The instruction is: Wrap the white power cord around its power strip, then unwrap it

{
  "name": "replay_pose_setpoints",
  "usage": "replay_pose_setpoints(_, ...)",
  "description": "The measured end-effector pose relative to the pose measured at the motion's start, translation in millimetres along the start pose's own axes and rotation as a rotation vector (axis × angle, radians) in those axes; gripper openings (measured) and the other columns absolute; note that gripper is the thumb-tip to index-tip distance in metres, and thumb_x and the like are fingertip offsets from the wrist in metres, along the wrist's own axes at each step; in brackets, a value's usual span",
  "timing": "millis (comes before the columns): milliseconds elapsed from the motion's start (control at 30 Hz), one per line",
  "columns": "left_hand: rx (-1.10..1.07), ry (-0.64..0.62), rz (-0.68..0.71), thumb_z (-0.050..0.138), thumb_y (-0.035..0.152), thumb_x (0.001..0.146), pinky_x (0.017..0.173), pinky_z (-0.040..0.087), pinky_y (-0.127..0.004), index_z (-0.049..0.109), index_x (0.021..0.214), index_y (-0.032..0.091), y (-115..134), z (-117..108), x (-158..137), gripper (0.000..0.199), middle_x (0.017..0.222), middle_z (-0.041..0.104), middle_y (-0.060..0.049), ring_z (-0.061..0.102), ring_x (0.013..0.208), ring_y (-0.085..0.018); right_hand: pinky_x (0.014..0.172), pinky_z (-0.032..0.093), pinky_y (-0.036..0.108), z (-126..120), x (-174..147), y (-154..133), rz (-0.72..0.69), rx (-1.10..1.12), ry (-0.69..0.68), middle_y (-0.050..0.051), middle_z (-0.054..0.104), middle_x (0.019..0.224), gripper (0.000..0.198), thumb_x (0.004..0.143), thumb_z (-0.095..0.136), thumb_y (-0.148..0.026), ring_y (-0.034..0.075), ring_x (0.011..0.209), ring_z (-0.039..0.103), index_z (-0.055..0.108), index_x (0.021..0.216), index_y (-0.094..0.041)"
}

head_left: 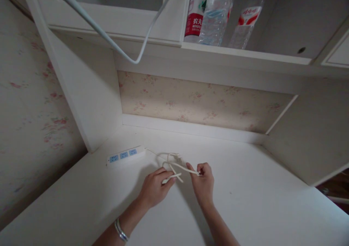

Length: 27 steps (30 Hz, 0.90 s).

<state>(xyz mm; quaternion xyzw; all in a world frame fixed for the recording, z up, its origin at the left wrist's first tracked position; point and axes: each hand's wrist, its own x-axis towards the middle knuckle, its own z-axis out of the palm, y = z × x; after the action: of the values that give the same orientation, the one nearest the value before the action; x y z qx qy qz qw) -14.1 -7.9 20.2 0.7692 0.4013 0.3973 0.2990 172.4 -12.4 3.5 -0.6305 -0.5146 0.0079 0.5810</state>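
Centrally, on white desk [245, 202]: 1 white cord [174, 164], looped, pinched by left hand [154, 187] and right hand [203, 182], held close together. Cord runs to power strip [125, 154], left. 3 bottles [215, 16] on shelf above.

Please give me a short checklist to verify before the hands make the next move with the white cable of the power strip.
1. Left hand grips the white cable: ok, its fingers pinch one end.
2. Right hand grips the cable: ok, pinched at the fingertips.
3. Cable is free of knots: not ok, it is looped and crossed between the hands.
4. Power strip lies flat on the desk: ok.
5. Strip sockets are unoccupied: ok, no plugs seen.
6. Cable's plug is disconnected: cannot tell.
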Motion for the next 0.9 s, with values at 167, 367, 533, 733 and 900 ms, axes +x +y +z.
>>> replay_pose_setpoints(167,0.064,-0.059,0.111,0.056,0.032,0.082,0.08,0.045,-0.03,0.071,0.099,0.032,0.6,0.5,-1.9,0.022,0.102,0.061,-0.006,0.055,0.091,-0.02,0.056,0.033,0.025,1.2,4.8,5.2,0.185,0.132,0.014,-0.004,0.045,0.06,0.031,0.073,0.066,-0.047,0.014,0.058,0.041,0.049,0.068,-0.021)
replay_pose_setpoints(367,0.126,0.052,0.079,0.059,0.035,0.08,0.095,0.039,-0.038,0.074,0.088,0.03,-4.7,3.2,-1.2,0.017,0.12,0.05,-0.008,0.047,0.107,-0.024,0.078,0.045,0.031,4.9,7.8,8.2,0.225,0.498,-0.134,0.005,0.063,0.096,0.033,0.076,0.063,-0.04,0.017,0.087,0.058,0.055,0.101,-0.021)
replay_pose_setpoints(533,-0.073,0.149,-0.021,0.054,0.035,0.084,0.091,0.043,-0.033,0.072,0.085,0.023,-12.2,1.9,6.5,0.022,0.111,0.059,-0.008,0.054,0.104,-0.022,0.082,0.044,0.033,4.6,-9.6,-14.0,-0.004,0.342,-0.356,0.008,0.062,0.098,0.022,0.086,0.052,-0.036,0.019,0.091,0.056,0.059,0.098,-0.02)
replay_pose_setpoints(733,-0.164,0.211,-0.105,0.052,0.038,0.084,0.086,0.046,-0.03,0.069,0.086,0.019,-18.2,0.6,9.2,0.025,0.1,0.067,-0.007,0.06,0.096,-0.02,0.067,0.04,0.026,8.8,-23.5,-28.3,-0.051,0.22,-0.574,0.003,0.063,0.083,0.024,0.086,0.052,-0.038,0.015,0.073,0.053,0.064,0.094,-0.019)
replay_pose_setpoints(900,-0.267,0.378,-0.341,0.054,0.045,0.08,0.052,0.045,-0.024,0.056,0.089,0.019,-35.7,0.2,13.1,0.028,0.078,0.065,-0.001,0.062,0.059,-0.015,0.052,0.026,0.023,1.5,-14.4,-17.0,0.228,0.474,-0.7,-0.004,0.044,0.052,0.036,0.078,0.062,-0.045,0.01,0.052,0.037,0.054,0.058,-0.017)
